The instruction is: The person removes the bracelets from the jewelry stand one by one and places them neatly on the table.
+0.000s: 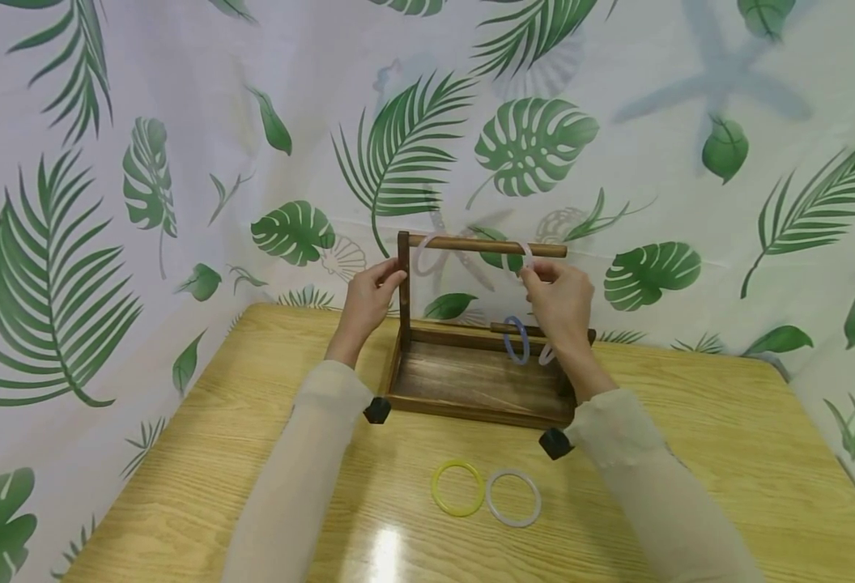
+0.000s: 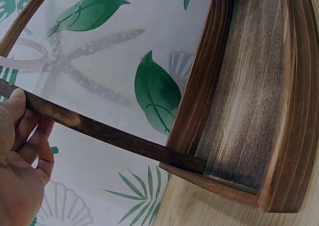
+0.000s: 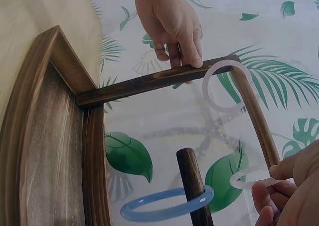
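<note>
Pale bangle appeared to circle the upper rod near its free end, pinched by the right hand; the left hand gripped the upright. Early release risked dropping the bangle; a slack left grip, shifting the rack.

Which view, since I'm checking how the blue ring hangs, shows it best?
The right wrist view: the blue ring appears large there, with the lower peg passing through it. The head view shows it smaller; the left wrist view doesn't show it.
</note>
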Demonstrator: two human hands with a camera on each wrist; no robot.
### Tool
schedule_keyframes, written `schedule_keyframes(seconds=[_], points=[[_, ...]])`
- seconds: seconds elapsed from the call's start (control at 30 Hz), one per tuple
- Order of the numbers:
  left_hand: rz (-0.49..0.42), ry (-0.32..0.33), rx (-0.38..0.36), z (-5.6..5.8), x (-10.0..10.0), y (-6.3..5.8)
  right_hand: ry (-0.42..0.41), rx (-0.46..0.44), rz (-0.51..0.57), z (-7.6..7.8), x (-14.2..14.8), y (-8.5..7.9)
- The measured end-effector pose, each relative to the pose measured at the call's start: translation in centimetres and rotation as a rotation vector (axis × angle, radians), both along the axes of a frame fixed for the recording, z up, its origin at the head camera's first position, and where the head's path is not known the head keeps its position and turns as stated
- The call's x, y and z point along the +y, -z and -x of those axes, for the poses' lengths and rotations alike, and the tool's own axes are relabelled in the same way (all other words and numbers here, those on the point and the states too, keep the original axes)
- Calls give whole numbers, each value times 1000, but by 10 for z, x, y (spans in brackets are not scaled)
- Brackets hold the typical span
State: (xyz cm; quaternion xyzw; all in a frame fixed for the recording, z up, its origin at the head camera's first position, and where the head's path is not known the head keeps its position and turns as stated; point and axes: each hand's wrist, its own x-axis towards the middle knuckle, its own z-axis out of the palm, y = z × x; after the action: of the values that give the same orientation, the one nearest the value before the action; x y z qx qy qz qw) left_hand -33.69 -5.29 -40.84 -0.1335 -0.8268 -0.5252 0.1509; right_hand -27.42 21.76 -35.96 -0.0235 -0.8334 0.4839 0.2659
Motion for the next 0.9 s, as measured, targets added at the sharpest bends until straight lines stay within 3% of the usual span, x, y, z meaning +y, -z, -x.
schedule_keyframes(seconds=[0.9], points=[[-17,12,-9,0,0,0,60,-16,21,-6,34,1]])
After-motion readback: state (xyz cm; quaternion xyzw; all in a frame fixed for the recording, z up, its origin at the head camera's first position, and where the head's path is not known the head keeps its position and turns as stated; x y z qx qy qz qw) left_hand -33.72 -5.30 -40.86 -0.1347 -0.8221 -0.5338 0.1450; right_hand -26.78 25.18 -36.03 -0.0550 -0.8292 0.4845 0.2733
